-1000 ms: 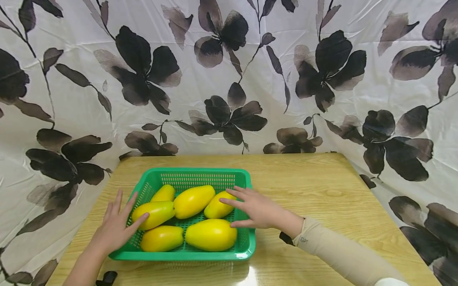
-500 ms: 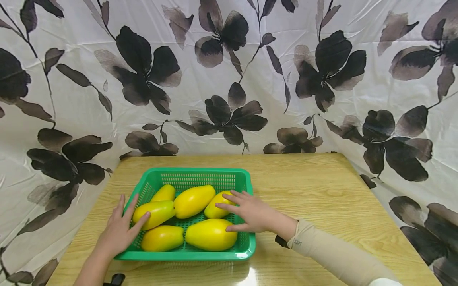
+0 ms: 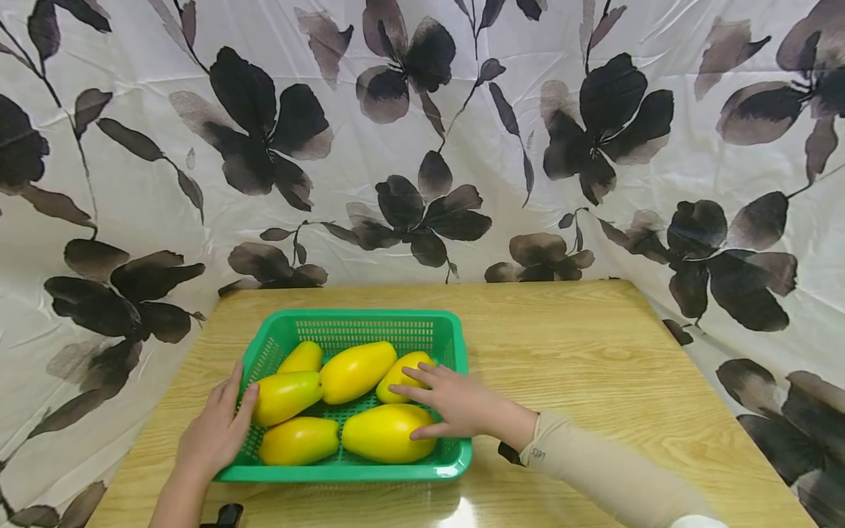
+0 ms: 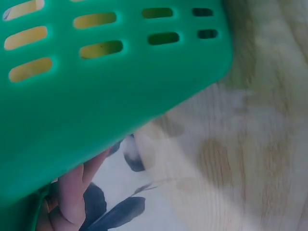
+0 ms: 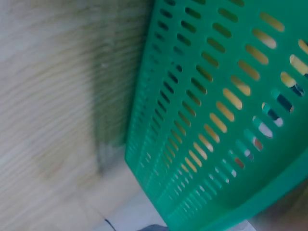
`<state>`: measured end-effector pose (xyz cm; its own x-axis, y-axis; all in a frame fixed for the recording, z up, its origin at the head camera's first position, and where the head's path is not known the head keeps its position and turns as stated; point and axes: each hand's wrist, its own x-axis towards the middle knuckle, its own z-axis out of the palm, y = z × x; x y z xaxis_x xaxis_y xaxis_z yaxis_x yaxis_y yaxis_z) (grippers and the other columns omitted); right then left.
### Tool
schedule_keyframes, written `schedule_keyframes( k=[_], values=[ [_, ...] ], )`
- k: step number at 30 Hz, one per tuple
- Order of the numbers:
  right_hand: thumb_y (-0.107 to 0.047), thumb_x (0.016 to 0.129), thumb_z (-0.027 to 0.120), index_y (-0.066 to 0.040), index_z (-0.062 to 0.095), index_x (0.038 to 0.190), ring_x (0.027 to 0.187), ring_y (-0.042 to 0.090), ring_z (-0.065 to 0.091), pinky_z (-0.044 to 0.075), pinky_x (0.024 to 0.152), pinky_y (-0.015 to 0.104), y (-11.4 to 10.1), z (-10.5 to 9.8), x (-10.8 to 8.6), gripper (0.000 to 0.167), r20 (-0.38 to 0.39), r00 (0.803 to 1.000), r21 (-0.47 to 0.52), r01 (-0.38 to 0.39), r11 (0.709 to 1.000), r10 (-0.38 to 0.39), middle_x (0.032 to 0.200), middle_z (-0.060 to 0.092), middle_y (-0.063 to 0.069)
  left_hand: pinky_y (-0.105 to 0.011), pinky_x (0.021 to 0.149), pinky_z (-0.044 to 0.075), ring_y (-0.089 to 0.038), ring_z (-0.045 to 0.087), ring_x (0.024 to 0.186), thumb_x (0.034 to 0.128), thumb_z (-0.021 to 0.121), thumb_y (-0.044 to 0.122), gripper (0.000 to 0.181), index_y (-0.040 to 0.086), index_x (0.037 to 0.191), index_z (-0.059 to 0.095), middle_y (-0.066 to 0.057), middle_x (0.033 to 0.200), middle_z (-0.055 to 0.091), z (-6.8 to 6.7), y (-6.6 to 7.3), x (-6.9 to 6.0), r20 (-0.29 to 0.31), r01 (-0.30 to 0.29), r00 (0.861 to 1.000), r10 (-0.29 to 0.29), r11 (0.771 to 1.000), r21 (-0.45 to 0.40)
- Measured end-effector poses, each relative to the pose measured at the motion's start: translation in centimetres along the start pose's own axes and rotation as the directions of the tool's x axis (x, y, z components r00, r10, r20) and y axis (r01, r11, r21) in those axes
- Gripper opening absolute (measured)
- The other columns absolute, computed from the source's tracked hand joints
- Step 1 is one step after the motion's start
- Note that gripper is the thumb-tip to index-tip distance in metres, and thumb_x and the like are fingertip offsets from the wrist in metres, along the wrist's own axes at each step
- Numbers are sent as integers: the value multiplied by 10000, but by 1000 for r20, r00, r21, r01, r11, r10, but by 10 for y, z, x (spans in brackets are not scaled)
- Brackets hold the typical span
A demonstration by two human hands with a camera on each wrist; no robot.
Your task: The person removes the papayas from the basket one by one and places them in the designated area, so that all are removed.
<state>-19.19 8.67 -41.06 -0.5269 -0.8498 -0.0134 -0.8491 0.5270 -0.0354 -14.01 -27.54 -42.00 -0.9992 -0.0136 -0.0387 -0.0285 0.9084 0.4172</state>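
Note:
A green plastic basket (image 3: pixel 363 314) with slotted walls holds several yellow papayas (image 3: pixel 379 434), some tinged green. At its left side, my left hand (image 3: pixel 213 434) grips the rim, thumb over the top and the other fingers outside. In the left wrist view, curled fingers (image 4: pixel 72 195) show beneath the edge of the basket wall (image 4: pixel 110 103). My right hand (image 3: pixel 455 402) reaches across the right rim with fingers spread and fairly straight above the papayas on that side; whether it touches them is unclear. The right wrist view has only the basket's outer wall (image 5: pixel 192 96), without fingers.
The basket stands on the left half of a wood-grain table (image 3: pixel 561 345). A white cloth with dark flowers (image 3: pixel 502 169) hangs behind and along both sides. A black strap piece (image 3: pixel 228 515) shows by the left wrist.
My left hand has moved slightly right and drawn its spread fingers together onto the left rim. My right hand has shifted left and toward me. The basket and papayas stay in place.

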Motion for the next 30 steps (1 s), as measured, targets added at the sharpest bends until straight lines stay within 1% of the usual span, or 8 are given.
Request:
schedule_keyframes(
  k=[3, 8, 16, 22, 27, 30],
  values=[
    [-610, 849, 435, -248, 273, 1451, 1298, 328, 312, 279, 1034, 441, -3, 4, 2, 721, -9, 1000, 14, 14, 1000, -14, 1457, 292, 113, -663, 760, 353, -608, 355, 1080, 977, 132, 451, 663, 12, 1456, 0, -373, 1354, 203, -1, -2, 1, 13, 15, 1000, -15, 1000, 24],
    [-594, 844, 468, -244, 284, 1448, 1288, 326, 332, 288, 1028, 443, -6, 6, 4, 722, -15, 1000, 29, 9, 1000, -8, 1448, 309, 116, -636, 735, 384, -601, 395, 1046, 973, 135, 463, 677, -6, 1452, 35, -387, 1337, 215, 1, -2, 1, 16, 23, 1000, -24, 998, 53],
    [-607, 816, 502, -272, 267, 1451, 1294, 340, 316, 287, 1029, 439, -10, 8, 9, 756, 16, 999, 82, -39, 996, 38, 1456, 296, 111, -629, 722, 389, -601, 419, 1011, 973, 133, 464, 679, -10, 1452, 47, -406, 1314, 230, 0, 1, 0, 4, 26, 1000, -27, 998, 59],
    [-619, 780, 547, -292, 243, 1456, 1304, 369, 280, 313, 1009, 451, -15, 11, 14, 809, 64, 995, 86, -84, 993, 78, 1466, 278, 99, -629, 717, 391, -602, 414, 1016, 974, 134, 460, 671, 0, 1454, 46, -404, 1314, 232, 0, 1, 1, -2, 26, 1000, -26, 998, 52],
    [-590, 702, 663, -304, 256, 1451, 1302, 425, 241, 357, 971, 461, -23, 13, 15, 899, 78, 993, 28, -85, 996, 83, 1454, 300, 98, -629, 721, 390, -602, 416, 1014, 973, 133, 462, 673, -3, 1453, 60, -404, 1314, 236, 0, 1, 0, -4, 30, 1000, -30, 998, 54],
    [-570, 674, 701, -300, 262, 1449, 1299, 432, 240, 384, 945, 461, -25, 14, 16, 931, 77, 994, -20, -82, 996, 83, 1444, 325, 76, -629, 716, 391, -603, 419, 1007, 972, 134, 463, 673, -3, 1454, 64, -404, 1313, 237, 1, 1, -1, -6, 32, 999, -31, 998, 54]
  ],
)
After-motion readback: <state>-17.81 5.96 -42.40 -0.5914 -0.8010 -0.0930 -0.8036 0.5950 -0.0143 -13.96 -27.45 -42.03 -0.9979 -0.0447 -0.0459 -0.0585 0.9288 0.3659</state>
